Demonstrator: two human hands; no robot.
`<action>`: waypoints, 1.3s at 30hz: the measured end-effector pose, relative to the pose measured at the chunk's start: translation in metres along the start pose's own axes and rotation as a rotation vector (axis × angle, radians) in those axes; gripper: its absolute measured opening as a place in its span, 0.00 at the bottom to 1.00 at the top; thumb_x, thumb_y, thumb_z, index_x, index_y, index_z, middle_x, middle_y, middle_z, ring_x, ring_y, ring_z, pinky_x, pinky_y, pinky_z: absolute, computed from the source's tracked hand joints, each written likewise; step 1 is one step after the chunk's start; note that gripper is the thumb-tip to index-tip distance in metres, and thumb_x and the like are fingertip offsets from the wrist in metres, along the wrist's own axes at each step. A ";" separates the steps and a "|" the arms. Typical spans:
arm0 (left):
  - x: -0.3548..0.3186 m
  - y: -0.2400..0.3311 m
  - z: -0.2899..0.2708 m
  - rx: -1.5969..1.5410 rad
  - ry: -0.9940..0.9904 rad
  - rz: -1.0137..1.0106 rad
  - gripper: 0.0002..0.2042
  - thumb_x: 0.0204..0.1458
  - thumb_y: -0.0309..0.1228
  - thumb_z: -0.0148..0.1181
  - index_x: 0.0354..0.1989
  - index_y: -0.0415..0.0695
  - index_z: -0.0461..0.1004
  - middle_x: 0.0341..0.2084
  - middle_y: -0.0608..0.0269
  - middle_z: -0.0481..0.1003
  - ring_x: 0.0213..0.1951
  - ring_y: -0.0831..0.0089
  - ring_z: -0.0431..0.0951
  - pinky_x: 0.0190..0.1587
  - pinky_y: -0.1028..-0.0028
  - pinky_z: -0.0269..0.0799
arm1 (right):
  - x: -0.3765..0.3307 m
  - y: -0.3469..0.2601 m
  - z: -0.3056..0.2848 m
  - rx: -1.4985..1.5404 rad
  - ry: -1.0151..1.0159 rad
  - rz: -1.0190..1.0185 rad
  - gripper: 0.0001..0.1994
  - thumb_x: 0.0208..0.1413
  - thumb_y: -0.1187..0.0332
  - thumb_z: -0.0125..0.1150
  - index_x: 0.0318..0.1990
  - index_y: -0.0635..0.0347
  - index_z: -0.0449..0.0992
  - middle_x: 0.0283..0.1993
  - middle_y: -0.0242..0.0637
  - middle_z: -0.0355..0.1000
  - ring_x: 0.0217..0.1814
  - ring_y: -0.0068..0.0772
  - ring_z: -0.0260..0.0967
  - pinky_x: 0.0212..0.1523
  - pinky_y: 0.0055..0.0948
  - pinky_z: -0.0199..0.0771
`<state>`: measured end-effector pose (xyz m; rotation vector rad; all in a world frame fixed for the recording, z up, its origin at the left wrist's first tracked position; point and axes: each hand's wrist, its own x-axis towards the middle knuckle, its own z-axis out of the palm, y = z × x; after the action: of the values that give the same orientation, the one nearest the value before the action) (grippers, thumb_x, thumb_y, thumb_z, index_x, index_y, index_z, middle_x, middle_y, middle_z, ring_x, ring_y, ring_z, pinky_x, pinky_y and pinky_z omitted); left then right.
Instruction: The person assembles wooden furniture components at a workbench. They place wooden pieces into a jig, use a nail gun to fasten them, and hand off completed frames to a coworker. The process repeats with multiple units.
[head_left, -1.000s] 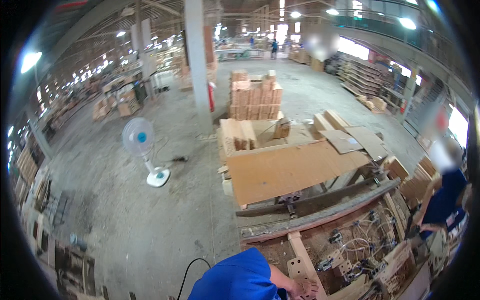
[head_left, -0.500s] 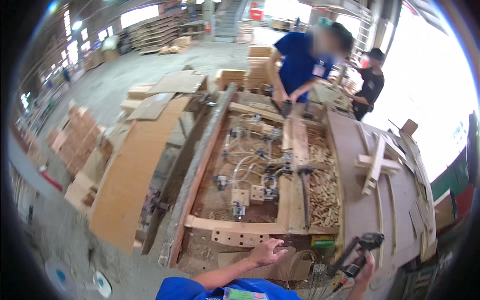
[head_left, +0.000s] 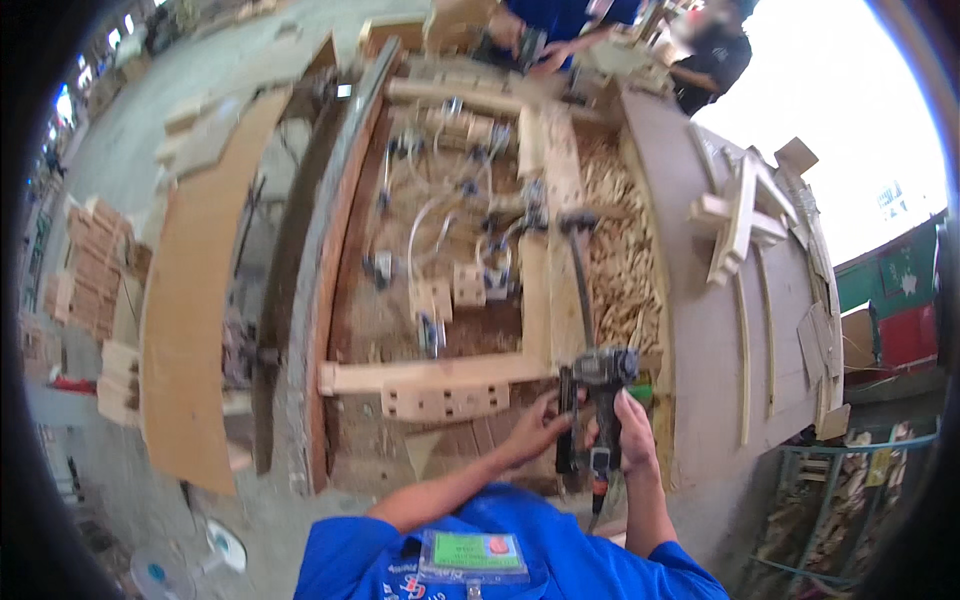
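Note:
A black nail gun (head_left: 603,385) stands upright in front of me, its head at the top and an air hose fitting at its lower end. My right hand (head_left: 634,432) is wrapped round its grip. Beside the gun's long dark magazine (head_left: 566,430) is my left hand (head_left: 537,432), thumb and fingers apart, fingertips at the magazine's edge; whether they press on it is unclear. Just beyond the left hand lies a curved wooden piece with holes (head_left: 445,400), against the near rail (head_left: 430,374) of a wooden frame.
Clamps and pale air tubes (head_left: 430,225) fill the frame's middle. A hammer (head_left: 580,260) lies along the right side by a bin of wood offcuts (head_left: 625,260). Crossed wooden pieces (head_left: 738,220) rest on the right-hand board. A co-worker in blue (head_left: 550,20) works at the far end.
The nail gun has come from the right to the middle in my right hand, now upright. My left hand has met it at the magazine. My view has tipped down.

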<state>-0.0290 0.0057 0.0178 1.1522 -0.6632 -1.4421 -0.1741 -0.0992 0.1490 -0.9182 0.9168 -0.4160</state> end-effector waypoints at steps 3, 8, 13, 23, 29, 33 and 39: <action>0.000 -0.003 -0.005 -0.016 0.121 -0.028 0.33 0.67 0.39 0.63 0.76 0.43 0.58 0.50 0.58 0.76 0.47 0.73 0.76 0.53 0.67 0.76 | 0.021 0.010 0.009 0.032 -0.036 0.031 0.22 0.79 0.54 0.46 0.62 0.66 0.72 0.48 0.40 0.79 0.28 0.29 0.76 0.31 0.33 0.82; -0.002 0.009 -0.011 -0.088 0.182 0.010 0.33 0.67 0.38 0.62 0.75 0.38 0.57 0.59 0.50 0.73 0.57 0.67 0.75 0.61 0.63 0.73 | 0.043 0.007 0.022 0.013 -0.047 0.066 0.21 0.79 0.56 0.47 0.63 0.67 0.71 0.52 0.40 0.78 0.29 0.27 0.76 0.30 0.31 0.82; 0.009 0.010 -0.022 -0.060 0.214 -0.008 0.33 0.68 0.37 0.61 0.76 0.37 0.55 0.58 0.50 0.75 0.54 0.67 0.79 0.56 0.65 0.76 | 0.062 0.004 0.031 -0.005 -0.044 0.114 0.22 0.79 0.55 0.47 0.62 0.66 0.72 0.38 0.39 0.78 0.27 0.27 0.75 0.29 0.30 0.81; 0.020 -0.008 -0.030 -0.106 0.198 -0.012 0.35 0.68 0.35 0.60 0.78 0.37 0.50 0.52 0.53 0.77 0.45 0.72 0.81 0.48 0.69 0.79 | 0.081 0.003 0.039 -0.071 -0.029 0.171 0.22 0.78 0.53 0.47 0.60 0.64 0.73 0.29 0.37 0.77 0.24 0.27 0.76 0.27 0.27 0.80; 0.017 -0.001 -0.030 -0.155 0.178 -0.034 0.36 0.68 0.35 0.60 0.78 0.37 0.49 0.51 0.53 0.77 0.44 0.73 0.80 0.47 0.70 0.79 | 0.080 0.005 0.039 -0.068 -0.015 0.173 0.22 0.78 0.53 0.48 0.61 0.65 0.73 0.29 0.38 0.77 0.24 0.28 0.76 0.27 0.27 0.80; 0.017 -0.002 -0.031 -0.152 0.168 -0.010 0.36 0.67 0.35 0.60 0.78 0.37 0.49 0.51 0.53 0.76 0.45 0.73 0.79 0.48 0.69 0.79 | 0.080 0.008 0.035 -0.053 -0.046 0.167 0.22 0.78 0.54 0.48 0.63 0.66 0.72 0.36 0.39 0.79 0.26 0.27 0.76 0.27 0.28 0.81; 0.016 0.003 -0.032 -0.151 0.163 -0.061 0.36 0.67 0.36 0.61 0.77 0.37 0.50 0.53 0.53 0.76 0.47 0.70 0.79 0.51 0.66 0.78 | 0.081 0.010 0.034 -0.061 -0.034 0.155 0.23 0.79 0.54 0.47 0.63 0.68 0.71 0.41 0.41 0.78 0.27 0.29 0.77 0.29 0.30 0.83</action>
<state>0.0033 -0.0036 0.0045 1.1645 -0.4020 -1.4064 -0.1010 -0.1301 0.1103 -0.8996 0.9664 -0.2405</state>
